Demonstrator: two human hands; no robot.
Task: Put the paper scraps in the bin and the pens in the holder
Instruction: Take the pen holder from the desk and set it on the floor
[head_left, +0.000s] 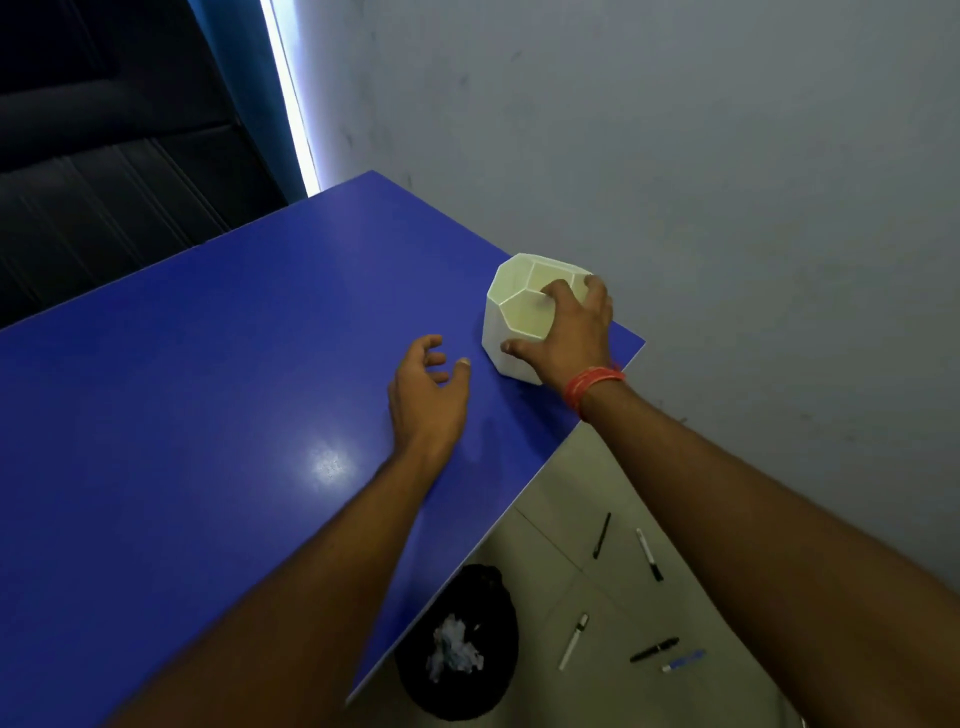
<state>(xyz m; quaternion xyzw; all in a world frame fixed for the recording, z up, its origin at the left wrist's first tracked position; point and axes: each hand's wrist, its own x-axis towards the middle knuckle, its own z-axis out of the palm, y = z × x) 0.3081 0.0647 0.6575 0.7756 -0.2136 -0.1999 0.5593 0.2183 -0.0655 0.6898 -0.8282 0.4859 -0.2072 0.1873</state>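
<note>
A white faceted pen holder (511, 306) stands near the right corner of the blue table (208, 389). My right hand (566, 332) grips its rim, fingers over the top edge. My left hand (428, 389) hovers just left of the holder, fingers apart and holding nothing. Below the table edge, a black bin (462, 644) on the floor has white paper scraps (454, 652) inside. Several pens lie on the floor: a black pen (601, 535), a white marker with black cap (649, 553), a white pen (573, 642), another black pen (654, 649) and a blue pen (683, 661).
A grey wall (675, 156) runs along the right, close behind the holder. The light tiled floor (561, 499) lies to the right of the table. A dark area with a bright strip of light is at the upper left.
</note>
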